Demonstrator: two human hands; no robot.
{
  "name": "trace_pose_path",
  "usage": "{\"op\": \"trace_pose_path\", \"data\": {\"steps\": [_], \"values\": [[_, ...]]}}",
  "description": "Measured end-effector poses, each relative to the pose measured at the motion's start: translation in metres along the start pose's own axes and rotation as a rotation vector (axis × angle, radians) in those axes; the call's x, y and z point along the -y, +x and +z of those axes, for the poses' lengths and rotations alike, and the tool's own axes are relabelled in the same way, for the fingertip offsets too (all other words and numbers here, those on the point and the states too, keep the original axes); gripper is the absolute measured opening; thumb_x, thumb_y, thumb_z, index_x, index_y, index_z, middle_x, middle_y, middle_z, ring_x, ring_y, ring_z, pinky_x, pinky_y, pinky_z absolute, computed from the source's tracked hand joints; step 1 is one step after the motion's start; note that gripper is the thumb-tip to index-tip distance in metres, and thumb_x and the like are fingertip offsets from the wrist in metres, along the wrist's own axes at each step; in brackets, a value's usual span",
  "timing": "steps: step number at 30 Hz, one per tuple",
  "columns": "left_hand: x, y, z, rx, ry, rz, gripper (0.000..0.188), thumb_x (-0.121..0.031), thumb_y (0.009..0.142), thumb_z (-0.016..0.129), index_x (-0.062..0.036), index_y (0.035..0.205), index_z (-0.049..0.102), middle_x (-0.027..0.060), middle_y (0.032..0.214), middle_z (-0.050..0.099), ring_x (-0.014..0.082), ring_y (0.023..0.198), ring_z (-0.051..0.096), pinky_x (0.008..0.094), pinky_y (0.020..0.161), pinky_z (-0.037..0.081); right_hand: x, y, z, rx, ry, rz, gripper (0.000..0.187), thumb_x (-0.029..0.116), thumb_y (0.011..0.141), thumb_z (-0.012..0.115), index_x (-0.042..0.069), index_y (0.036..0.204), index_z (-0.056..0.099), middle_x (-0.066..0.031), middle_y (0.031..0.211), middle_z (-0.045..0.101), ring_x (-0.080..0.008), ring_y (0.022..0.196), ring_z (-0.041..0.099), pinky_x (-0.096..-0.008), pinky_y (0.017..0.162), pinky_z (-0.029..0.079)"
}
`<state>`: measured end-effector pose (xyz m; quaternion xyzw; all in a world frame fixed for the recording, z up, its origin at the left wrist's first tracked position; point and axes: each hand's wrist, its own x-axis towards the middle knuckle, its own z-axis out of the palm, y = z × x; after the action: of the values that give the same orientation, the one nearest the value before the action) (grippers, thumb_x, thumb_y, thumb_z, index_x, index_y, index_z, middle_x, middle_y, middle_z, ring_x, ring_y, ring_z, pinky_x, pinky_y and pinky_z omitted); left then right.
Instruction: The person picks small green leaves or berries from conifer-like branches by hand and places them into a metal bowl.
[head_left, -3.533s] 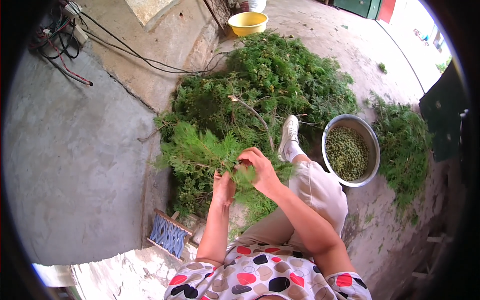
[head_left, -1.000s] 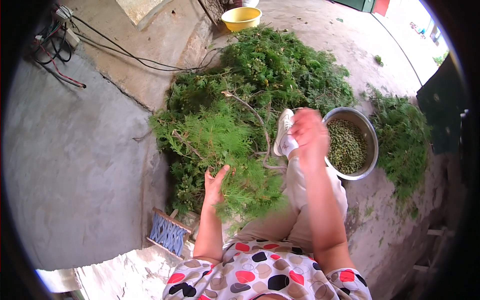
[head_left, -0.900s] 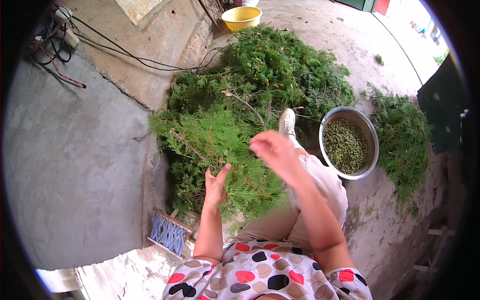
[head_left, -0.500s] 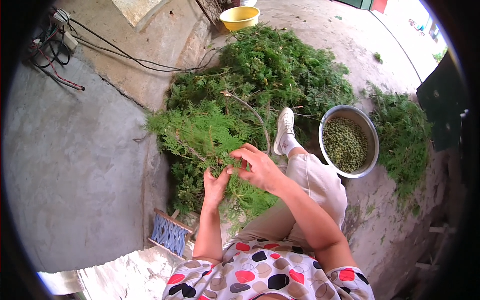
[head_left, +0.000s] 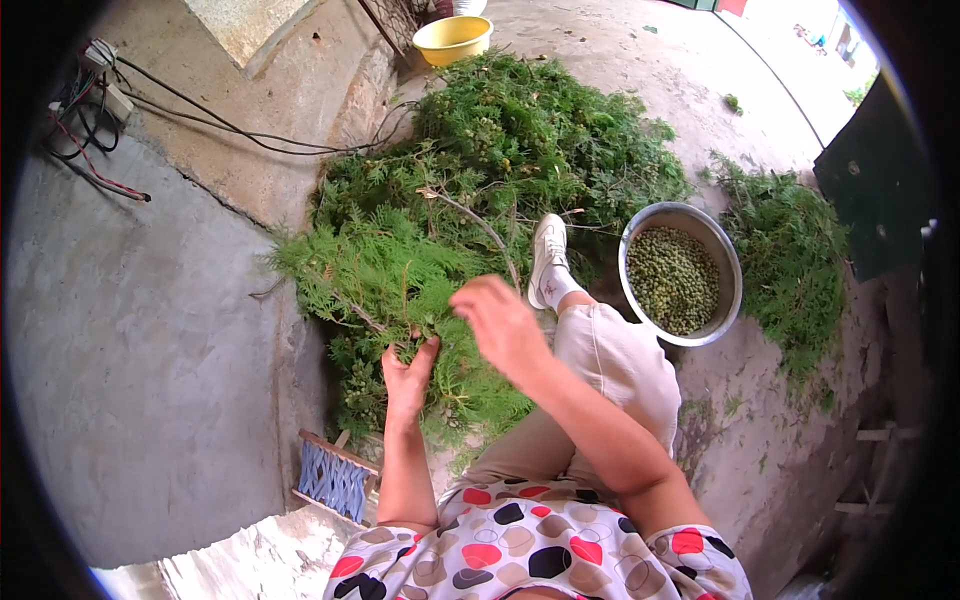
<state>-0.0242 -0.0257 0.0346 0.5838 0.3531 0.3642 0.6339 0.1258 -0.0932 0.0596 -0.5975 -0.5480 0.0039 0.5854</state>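
Observation:
My left hand [head_left: 408, 378] is closed round the stem of a leafy green conifer branch [head_left: 385, 270], its thumb pressed against the twigs. The branch spreads up and left over the pile. Just right of it, apart from the leaves, my right hand [head_left: 498, 325] is in the air, slightly blurred, with its fingers curled together. Whatever those fingers hold, if anything, is too small to make out. To the right stands a round metal basin [head_left: 731, 274] partly filled with small green cones [head_left: 675, 280].
A large heap of cut conifer branches [head_left: 540, 130] lies ahead, with a smaller heap [head_left: 785, 260] beyond the basin. My white shoe [head_left: 548, 255] rests at the large heap's edge. A yellow basin [head_left: 452, 40], cables [head_left: 250, 135] and a stool with blue webbing [head_left: 335, 478] stand around.
My right hand has drawn away from the branch and my left hand, moving slightly up and right of it. My left hand keeps its hold. The whole view has shifted a little.

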Motion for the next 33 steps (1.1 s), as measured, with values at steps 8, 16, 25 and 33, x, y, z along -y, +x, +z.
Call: {"op": "trace_pose_path", "data": {"steps": [8, 16, 25, 33], "values": [[0.013, 0.002, -0.013, -0.091, -0.05, -0.008, 0.012, -0.01, 0.078, 0.064, -0.0066, 0.083, 0.054, -0.0056, 0.076, 0.051, 0.0042, 0.068, 0.043, 0.0195, 0.063, 0.036, 0.0, 0.02, -0.04, -0.065, 0.855, 0.703, 0.025, 0.021, 0.091, 0.045, 0.0, 0.1, 0.055, -0.0057, 0.082, 0.059, -0.0106, 0.062, 0.055, -0.0224, 0.054, 0.045], [0.004, -0.001, -0.003, -0.04, -0.041, 0.042, 0.011, -0.004, 0.076, 0.064, -0.0059, 0.084, 0.056, -0.0051, 0.077, 0.056, 0.003, 0.066, 0.046, 0.0186, 0.06, 0.038, -0.038, 0.029, -0.119, -0.77, 1.709, 0.421, 0.026, 0.023, 0.092, 0.038, 0.003, 0.107, 0.047, -0.0066, 0.098, 0.06, -0.0123, 0.068, 0.055, -0.0211, 0.055, 0.046], [-0.002, -0.001, 0.005, 0.113, 0.146, 0.083, 0.005, -0.003, 0.078, 0.06, -0.0024, 0.084, 0.061, -0.0047, 0.075, 0.058, 0.0026, 0.065, 0.048, 0.0189, 0.057, 0.04, 0.019, 0.011, -0.03, 0.329, 0.222, 0.237, 0.017, 0.011, 0.077, 0.061, 0.003, 0.093, 0.06, -0.0093, 0.077, 0.057, -0.0194, 0.065, 0.059, -0.0278, 0.054, 0.046], [0.007, -0.003, -0.003, 0.187, 0.241, 0.09, 0.018, 0.0, 0.077, 0.057, -0.0017, 0.094, 0.061, -0.0013, 0.082, 0.061, 0.0047, 0.073, 0.052, 0.022, 0.066, 0.044, 0.015, 0.001, -0.016, 0.353, 0.035, 0.206, 0.024, 0.017, 0.076, 0.063, 0.003, 0.094, 0.057, -0.0125, 0.081, 0.056, -0.0269, 0.071, 0.057, -0.034, 0.064, 0.046]]}}
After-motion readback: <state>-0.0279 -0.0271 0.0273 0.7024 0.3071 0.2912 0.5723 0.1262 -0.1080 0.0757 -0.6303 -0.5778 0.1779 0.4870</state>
